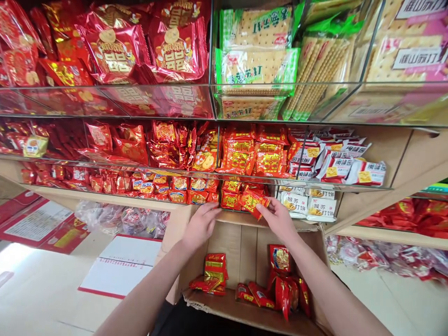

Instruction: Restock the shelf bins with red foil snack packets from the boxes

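My right hand [279, 220] pinches a red snack packet [252, 200] with gold print at the front of the lowest shelf compartment. Beside it stand matching red packets [231, 199]. My left hand [200, 226] has its fingers stretched toward the shelf's front edge, just left of those packets, and nothing shows in it. Below both hands is an open cardboard box [247, 247]. Inside lie a small pile of red and gold packets [215, 270] on the left and several loose red packets [283, 291] on the right.
White cracker packets [308, 205] fill the compartment to the right. Higher shelves with clear front panels [157, 100] hold red packets and green-edged crackers [257, 65]. Clear bags [128, 220] lie under the shelf; a white and red carton [121, 268] is on the floor.
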Demonstrator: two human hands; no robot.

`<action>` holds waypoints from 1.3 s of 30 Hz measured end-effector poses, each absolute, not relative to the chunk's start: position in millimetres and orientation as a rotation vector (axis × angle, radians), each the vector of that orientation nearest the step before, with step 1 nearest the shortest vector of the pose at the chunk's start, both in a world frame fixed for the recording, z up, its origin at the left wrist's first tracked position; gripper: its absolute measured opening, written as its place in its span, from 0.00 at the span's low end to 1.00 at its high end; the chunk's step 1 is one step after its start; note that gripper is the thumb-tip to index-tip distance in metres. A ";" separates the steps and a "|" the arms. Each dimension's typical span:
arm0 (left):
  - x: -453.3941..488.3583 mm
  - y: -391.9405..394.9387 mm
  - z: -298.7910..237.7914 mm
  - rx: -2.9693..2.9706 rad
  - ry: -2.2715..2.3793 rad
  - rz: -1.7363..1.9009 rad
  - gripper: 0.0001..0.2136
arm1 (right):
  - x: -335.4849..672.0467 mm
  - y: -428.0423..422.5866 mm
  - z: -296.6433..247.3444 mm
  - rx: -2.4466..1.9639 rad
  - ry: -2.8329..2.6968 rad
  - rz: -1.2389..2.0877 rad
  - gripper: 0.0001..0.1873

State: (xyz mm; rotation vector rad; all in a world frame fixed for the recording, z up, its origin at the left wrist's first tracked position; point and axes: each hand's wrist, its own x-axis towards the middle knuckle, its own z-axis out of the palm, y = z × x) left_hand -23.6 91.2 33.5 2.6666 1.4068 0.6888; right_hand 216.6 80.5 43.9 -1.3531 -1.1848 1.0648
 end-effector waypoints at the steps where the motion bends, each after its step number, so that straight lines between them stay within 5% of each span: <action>1: -14.3 106.9 35.6 2.789 1.321 0.537 0.18 | 218.2 75.8 43.8 -1.332 -1.127 1.095 0.18; 5: 20.8 164.0 38.0 2.895 1.171 0.376 0.25 | 231.1 48.8 42.3 -1.377 -1.056 1.118 0.16; 13: 52.3 188.6 29.9 2.877 1.475 0.329 0.20 | 253.9 20.0 38.7 -1.484 -1.091 1.077 0.10; 26: 34.0 169.1 30.9 2.926 1.442 0.543 0.21 | 196.1 140.2 39.1 -1.628 -1.543 0.900 0.16; 33: 26.0 161.5 34.3 2.862 1.347 0.684 0.18 | 186.1 145.5 36.7 -1.556 -1.659 0.817 0.11; 39: 20.5 113.6 49.1 1.732 1.204 0.939 0.28 | 208.0 96.2 52.7 -1.344 -1.621 1.016 0.17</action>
